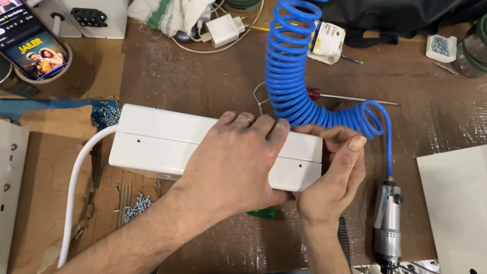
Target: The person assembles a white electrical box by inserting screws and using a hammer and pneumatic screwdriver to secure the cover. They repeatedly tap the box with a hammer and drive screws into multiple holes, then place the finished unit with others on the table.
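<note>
My left hand [240, 159] lies flat across the white box [158, 142] mid-bench, fingers spread over its top; my right hand [332, 171] clasps its right end, with the pneumatic screwdriver [388, 224] just beside it

Left hand [240, 159] laid palm down, fingers extended and close together, ring visible on one finger, forearm running in from lower left across the body line. Right hand [334, 174] set just beside the left hand, on its right, touching it; fingers curled, thumb pointing up, grip closed around an edge. Right wrist bent, metal bracelet worn below it.
</note>
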